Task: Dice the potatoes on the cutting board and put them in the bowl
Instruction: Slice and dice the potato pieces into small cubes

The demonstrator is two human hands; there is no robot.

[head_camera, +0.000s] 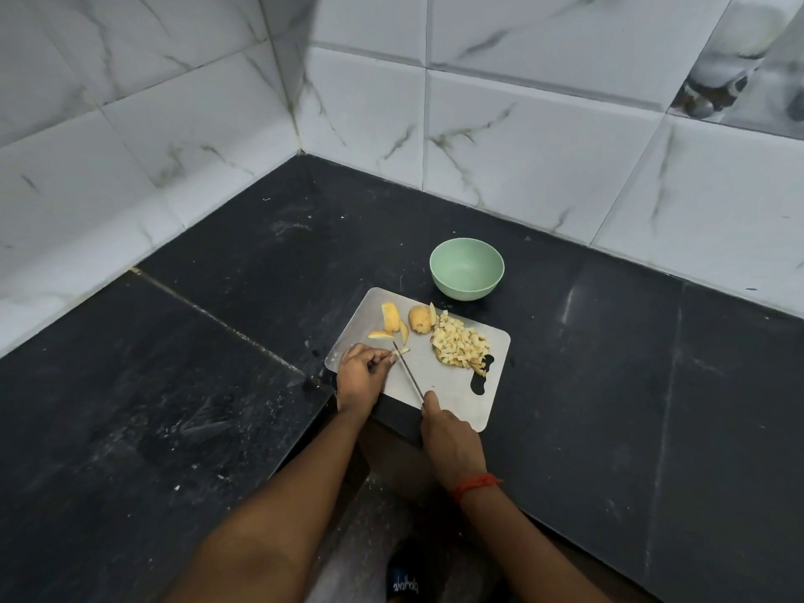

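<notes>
We pinch a thin pale-yellow potato strip against the grey rectangular cutting board with the curled fingertips of our left hand, while our right hand wraps round the handle of a slim steel knife, its blade across the strip. A heap of small yellow potato dice sits on the board's right side, with a rounded peeled potato piece and slices near its far edge. The mint-green round bowl stands just beyond the board on the black stone counter
</notes>
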